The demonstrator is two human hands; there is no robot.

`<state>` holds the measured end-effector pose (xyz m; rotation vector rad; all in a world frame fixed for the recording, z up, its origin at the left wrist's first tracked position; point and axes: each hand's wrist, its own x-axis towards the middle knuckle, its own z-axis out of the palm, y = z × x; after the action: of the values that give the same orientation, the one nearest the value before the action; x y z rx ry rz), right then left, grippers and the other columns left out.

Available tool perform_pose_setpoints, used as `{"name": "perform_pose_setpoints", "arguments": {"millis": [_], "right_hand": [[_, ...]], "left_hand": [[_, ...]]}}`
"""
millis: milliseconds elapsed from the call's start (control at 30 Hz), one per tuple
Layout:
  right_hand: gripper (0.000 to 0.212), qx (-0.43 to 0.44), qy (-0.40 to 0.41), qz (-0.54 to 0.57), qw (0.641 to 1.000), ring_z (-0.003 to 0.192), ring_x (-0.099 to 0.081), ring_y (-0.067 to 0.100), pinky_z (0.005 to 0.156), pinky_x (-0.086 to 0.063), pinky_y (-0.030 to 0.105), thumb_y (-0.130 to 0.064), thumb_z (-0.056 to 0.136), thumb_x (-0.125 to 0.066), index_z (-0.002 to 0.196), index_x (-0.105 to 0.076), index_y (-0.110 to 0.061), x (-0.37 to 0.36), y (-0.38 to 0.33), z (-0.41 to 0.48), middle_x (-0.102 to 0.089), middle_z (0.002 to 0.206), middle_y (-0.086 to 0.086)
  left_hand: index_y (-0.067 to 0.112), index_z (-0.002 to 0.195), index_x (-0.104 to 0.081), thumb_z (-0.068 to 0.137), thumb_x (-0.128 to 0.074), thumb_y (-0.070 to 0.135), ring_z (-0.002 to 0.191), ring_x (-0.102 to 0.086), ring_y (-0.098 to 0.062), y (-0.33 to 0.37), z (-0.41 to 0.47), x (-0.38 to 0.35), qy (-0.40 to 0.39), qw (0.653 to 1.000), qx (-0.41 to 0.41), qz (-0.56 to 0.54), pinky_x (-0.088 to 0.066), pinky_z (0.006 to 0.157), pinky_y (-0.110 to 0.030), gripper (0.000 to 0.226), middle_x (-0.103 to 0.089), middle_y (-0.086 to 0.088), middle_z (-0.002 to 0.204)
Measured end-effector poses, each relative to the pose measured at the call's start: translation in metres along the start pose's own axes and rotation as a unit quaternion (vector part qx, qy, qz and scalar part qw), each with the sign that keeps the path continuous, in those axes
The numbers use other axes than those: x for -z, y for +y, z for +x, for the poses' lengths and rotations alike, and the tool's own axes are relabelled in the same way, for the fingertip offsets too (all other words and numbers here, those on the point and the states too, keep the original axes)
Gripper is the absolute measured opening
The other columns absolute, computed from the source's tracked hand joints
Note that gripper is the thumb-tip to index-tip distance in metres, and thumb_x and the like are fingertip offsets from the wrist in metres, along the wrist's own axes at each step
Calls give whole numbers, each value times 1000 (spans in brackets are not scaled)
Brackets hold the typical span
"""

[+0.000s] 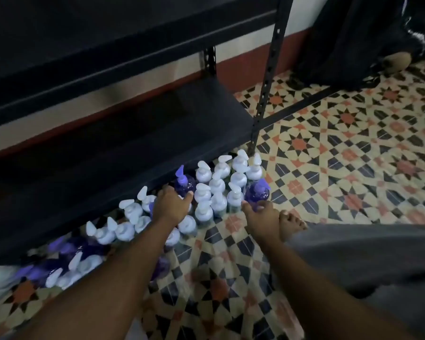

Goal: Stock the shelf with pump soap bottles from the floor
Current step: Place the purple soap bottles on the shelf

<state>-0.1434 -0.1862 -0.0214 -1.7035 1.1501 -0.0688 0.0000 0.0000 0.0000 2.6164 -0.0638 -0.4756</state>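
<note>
Several pump soap bottles stand crowded on the patterned floor along the front of a black metal shelf (138, 133). Most have white pumps (204, 173); a few are purple. My left hand (171, 204) reaches down among them, its fingers curled round a purple bottle (184, 184) at the shelf's edge. My right hand (260, 214) holds another purple bottle (257, 192) at the right end of the group. More purple and white bottles (66, 256) stand at the lower left, blurred.
The shelf's lower board is bare and dark, with an upright post (268, 77) at its right corner. My bare foot (291, 224) rests just right of my right hand. Tiled floor (341, 155) stretches to the right. Dark cloth (358, 40) hangs at the back right.
</note>
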Motion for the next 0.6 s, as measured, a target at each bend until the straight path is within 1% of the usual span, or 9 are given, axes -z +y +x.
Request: {"name": "perform_pose_setpoints", "arguments": {"millis": [67,133,233,300,367,433,500,533,600], "right_hand": [[58,-30,11,12,999,104,-62,34,91,-52,41,-54,85,-69,124,-51,-15,-4,2,15,-55,124,13],[69,-39,12,-10,999,118,-54,36,96,-43,39,-48,88,-71,138,-44,-10,-4,11,30,-49,133,16],[83,-25,9,-36,999,132,-44,39,108,-34,46,-54,84,-72,149,-35,-19,-3,20,47,-49,140,17],[84,-20,-9,-75,997,136,-41,36,105,-29,39,-55,86,-70,154,-30,-23,-3,25,58,-47,141,13],[85,-5,-24,-73,997,131,-47,34,97,-33,38,-56,83,-73,152,-34,-25,-4,28,69,-49,141,10],[87,-4,-34,-68,997,123,-53,32,95,-40,38,-58,76,-77,147,-40,-24,-6,30,78,-50,137,9],[90,4,-35,-76,996,112,-60,28,93,-49,40,-67,62,-77,138,-50,-27,-6,32,87,-58,126,6],[86,11,-38,-77,996,106,-63,25,89,-51,39,-69,59,-77,131,-54,-28,-6,35,93,-62,120,3],[73,25,-51,-88,994,95,-64,18,74,-49,30,-61,62,-83,123,-60,-27,-5,36,100,-67,111,-2]], "left_hand": [[8,100,-63,64,-45,77,96,-64,-34,-7,22,-6,-14,1000,0,2,-55,84,-44,80,-69,-13,103],[8,99,-63,67,-56,73,96,-64,-35,-5,33,-5,-42,999,7,16,-55,83,-44,73,-68,-16,104],[8,109,-63,76,-77,54,103,-62,-33,-1,50,-5,-59,998,-10,18,-52,88,-41,58,-66,-14,109],[9,116,-62,75,-83,47,107,-62,-30,-1,61,-5,-63,998,1,12,-49,88,-36,60,-67,-9,112],[12,119,-63,72,-87,44,108,-63,-28,-1,71,-6,-73,997,-2,9,-47,86,-32,62,-68,-6,114],[14,116,-65,68,-90,43,106,-64,-28,-5,79,-10,-77,997,0,5,-47,85,-31,61,-70,-5,113],[13,112,-65,66,-92,40,103,-64,-28,-8,81,-12,-61,998,-6,-3,-48,84,-32,60,-70,-6,109],[13,110,-65,66,-92,39,101,-64,-28,-8,81,-13,-49,999,-6,-8,-48,83,-32,58,-70,-6,107],[13,106,-64,65,-92,39,97,-64,-28,-7,80,-18,-30,999,-5,-13,-51,83,-35,56,-69,-6,103]]}}
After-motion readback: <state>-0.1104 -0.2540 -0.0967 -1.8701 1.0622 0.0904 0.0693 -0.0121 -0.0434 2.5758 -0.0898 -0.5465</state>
